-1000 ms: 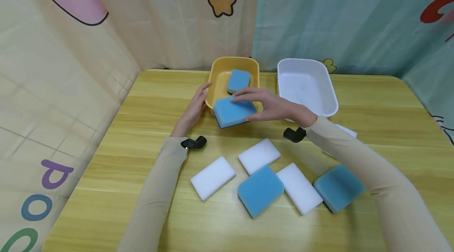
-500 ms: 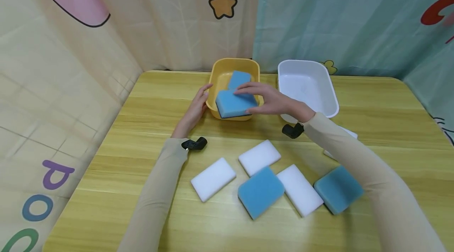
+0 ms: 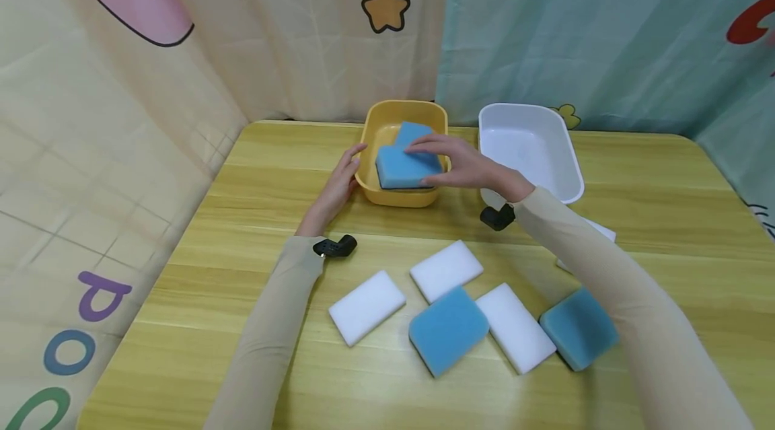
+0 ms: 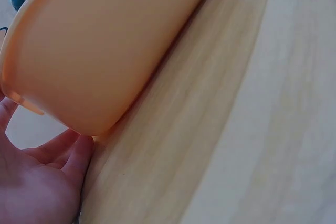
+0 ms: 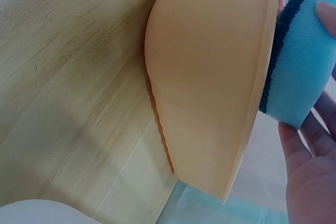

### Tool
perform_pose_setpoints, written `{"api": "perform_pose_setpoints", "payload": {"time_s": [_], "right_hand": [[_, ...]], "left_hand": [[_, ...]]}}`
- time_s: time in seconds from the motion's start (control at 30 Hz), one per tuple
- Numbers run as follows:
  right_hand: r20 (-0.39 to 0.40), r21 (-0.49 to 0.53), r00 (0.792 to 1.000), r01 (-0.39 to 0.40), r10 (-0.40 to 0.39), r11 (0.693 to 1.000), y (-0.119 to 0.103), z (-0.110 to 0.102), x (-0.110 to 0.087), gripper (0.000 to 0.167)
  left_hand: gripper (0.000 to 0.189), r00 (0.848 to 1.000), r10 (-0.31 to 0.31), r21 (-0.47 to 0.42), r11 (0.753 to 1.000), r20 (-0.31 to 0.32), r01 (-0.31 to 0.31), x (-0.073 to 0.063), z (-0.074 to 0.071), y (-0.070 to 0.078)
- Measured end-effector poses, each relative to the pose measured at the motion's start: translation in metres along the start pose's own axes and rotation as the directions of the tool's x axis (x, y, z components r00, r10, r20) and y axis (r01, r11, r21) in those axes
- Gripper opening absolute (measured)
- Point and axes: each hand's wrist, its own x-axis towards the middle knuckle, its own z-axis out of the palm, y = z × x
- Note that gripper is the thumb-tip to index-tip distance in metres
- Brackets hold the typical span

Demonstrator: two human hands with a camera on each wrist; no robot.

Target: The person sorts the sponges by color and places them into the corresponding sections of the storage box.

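My right hand (image 3: 463, 164) pinches a blue sponge (image 3: 406, 167) by its right end. The sponge's dark scouring layer (image 5: 283, 40) faces down, just above the rim of the yellow bin (image 3: 402, 198), as the right wrist view shows. Inside that bin lies another blue sponge (image 3: 413, 132), partly hidden behind the held one. At the bin's left side, my left hand (image 3: 333, 191) touches the rim and wall with extended fingers. The left wrist view has its fingers (image 4: 79, 156) against the outer wall near the base.
A white bin (image 3: 529, 147) stands right of the yellow one. Nearer on the wooden table (image 3: 200, 282) lie white sponges (image 3: 367, 307), (image 3: 447, 270), (image 3: 516, 328), and blue sponges (image 3: 449, 330), (image 3: 579, 328). My right forearm partly covers another white block (image 3: 601, 229). Curtains hang behind.
The held blue sponge has moved away from me, from the yellow bin's near rim to over its interior, and has levelled. My left hand stays at the bin's side.
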Motion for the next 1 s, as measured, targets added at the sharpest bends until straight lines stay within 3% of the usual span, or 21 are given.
{"api": "perform_pose_setpoints", "payload": {"time_s": [0.37, 1.0], "right_hand": [[0.043, -0.053, 0.999, -0.027, 0.029, 0.998, 0.009, 0.004, 0.006, 0.054], [0.092, -0.197, 0.981, -0.153, 0.173, 0.968, 0.009, 0.016, 0.015, 0.055]], "left_hand": [[0.044, 1.0, 0.001, 0.024, 1.0, 0.013, -0.002, 0.0, 0.0, 0.0], [0.045, 1.0, 0.0, 0.03, 1.0, -0.006, 0.0, -0.001, 0.002, 0.0]]}}
